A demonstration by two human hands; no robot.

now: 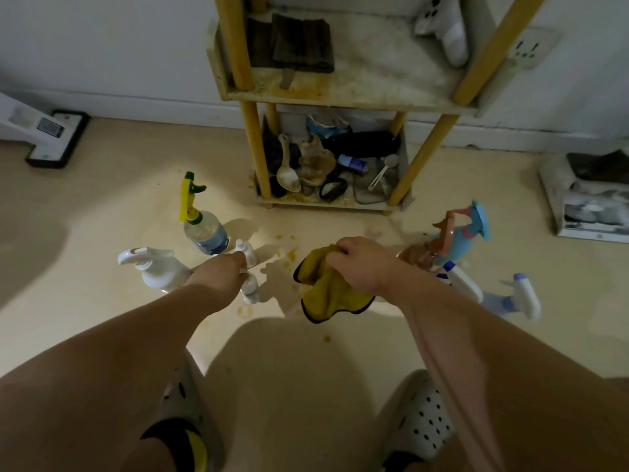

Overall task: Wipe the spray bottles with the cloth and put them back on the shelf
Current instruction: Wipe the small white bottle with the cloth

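1. Step in hand, as I judge it: fetching the next bottle to wipe. My left hand [221, 272] is down at the two small bottles standing on the floor [102, 206], the near one [251, 291] under my fingertips and the far one [245, 251] just beyond it.
2. My left fingers [238, 263] bend down over the near small bottle. I cannot tell whether they have closed on it, because my own hand hides the contact.
3. My right hand [360, 264] holds the cloth [326, 294]. The fingers are curled tight round its bunched top, and the rest hangs loose above the floor, just right of my left hand.
4. The other bottles I can see stand or lie on the floor, nearer than the shelf [340, 93].
   - On the left are a white trigger bottle [153, 267] and a green-topped one [204, 229].
   - On the right are a blue bottle [468, 229], an amber one [413, 257] and two white-and-blue ones [459, 281] [519, 298].
   - I would call the job hardly begun.
5. The next move calls for a firm pinch on the near small bottle, a straight lift, then bringing it across to the cloth. It is small and probably light (easy to tip into its neighbour). The yellowish splashes on the floor around it suggest it may be slick.
6. For putting it back, the shelf's upper tier has bare room. The bottom tier is crowded with odds and ends.
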